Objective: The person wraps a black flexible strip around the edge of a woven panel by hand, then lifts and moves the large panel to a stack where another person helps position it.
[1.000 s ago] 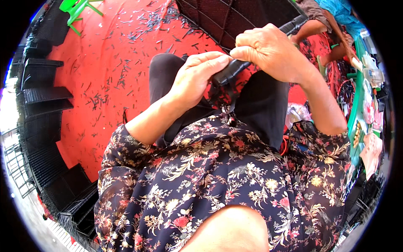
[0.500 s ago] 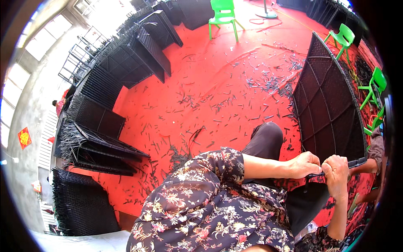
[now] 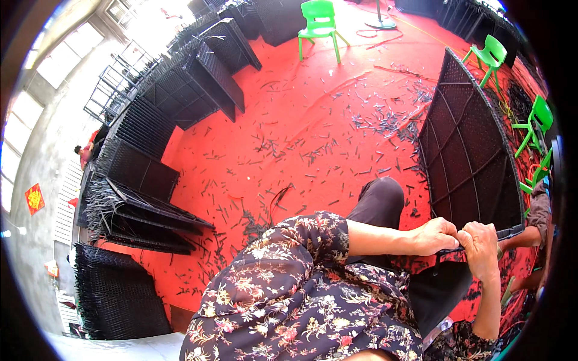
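A tall black woven panel [image 3: 466, 144] with a framed, ribbed face stands to my right, its near edge at my lap. My left hand [image 3: 432, 236] is closed at the near-left corner of that edge, fingers curled in. Pressed right beside it, my right hand [image 3: 480, 248] is closed over the same edge, thumb towards the left hand. Whether a thin strip lies between the fingers is hidden. A short dark end hangs just below my left hand. My dark-trousered knee [image 3: 382, 198] is left of the panel.
Short black strips [image 3: 385, 123] litter the red floor [image 3: 283, 108]. More black woven panels [image 3: 123, 289] line the left and far sides. Green chairs [image 3: 319, 21] stand ahead and along the right. Beyond the panel, another person's forearm [image 3: 522, 240] shows at far right.
Both hands keep their hold on the panel edge and have barely shifted. The panel sits nearly where it was. A distant person at the far left has moved slightly.
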`<action>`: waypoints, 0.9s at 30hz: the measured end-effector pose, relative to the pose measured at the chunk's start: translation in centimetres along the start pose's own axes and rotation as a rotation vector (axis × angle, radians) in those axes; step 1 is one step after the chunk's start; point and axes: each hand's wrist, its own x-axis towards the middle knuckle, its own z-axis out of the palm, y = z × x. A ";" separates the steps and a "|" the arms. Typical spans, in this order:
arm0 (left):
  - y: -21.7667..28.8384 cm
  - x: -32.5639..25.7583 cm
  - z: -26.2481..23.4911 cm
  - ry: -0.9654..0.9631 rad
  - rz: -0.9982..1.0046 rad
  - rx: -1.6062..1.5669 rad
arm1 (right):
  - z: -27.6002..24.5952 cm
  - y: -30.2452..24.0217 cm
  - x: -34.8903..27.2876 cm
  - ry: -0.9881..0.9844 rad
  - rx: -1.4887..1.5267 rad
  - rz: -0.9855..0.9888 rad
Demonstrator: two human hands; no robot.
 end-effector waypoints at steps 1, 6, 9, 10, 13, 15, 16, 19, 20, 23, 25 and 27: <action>0.3 0.2 -0.1 -0.008 0.002 0.035 | 0.0 0.0 0.0 -0.002 0.001 -0.001; 1.5 1.3 -0.1 -0.009 0.014 0.241 | 0.4 0.6 -0.4 0.097 0.038 -0.034; 1.7 1.6 -0.2 -0.018 0.035 0.351 | 0.4 0.6 -0.4 0.159 0.184 -0.032; 1.7 1.8 -0.1 -0.031 0.041 0.375 | 0.3 0.6 -0.5 0.189 0.236 -0.024; 2.4 2.0 0.3 -0.008 0.037 0.460 | -0.2 1.8 -0.8 0.282 0.250 0.069; 2.7 2.1 0.2 -0.049 0.033 0.501 | -1.2 3.4 -0.5 0.319 -0.023 -0.042; 2.3 2.2 0.2 -0.049 0.059 0.515 | -1.2 4.1 -0.5 0.301 -0.029 0.007; 2.7 2.0 0.2 -0.063 0.053 0.528 | -0.4 4.8 -0.9 0.283 -0.100 0.010; 2.7 2.0 0.3 -0.067 0.061 0.548 | -0.1 4.9 -1.0 0.283 -0.132 -0.013; 3.1 1.7 0.4 -0.064 0.037 0.588 | 0.3 4.2 -0.9 0.329 -0.161 0.034; 3.2 1.7 0.6 -0.058 0.024 0.597 | 0.4 4.0 -1.1 0.319 -0.176 0.057; 3.1 1.7 0.7 -0.051 0.019 0.607 | 0.6 4.1 -1.1 0.326 -0.196 0.064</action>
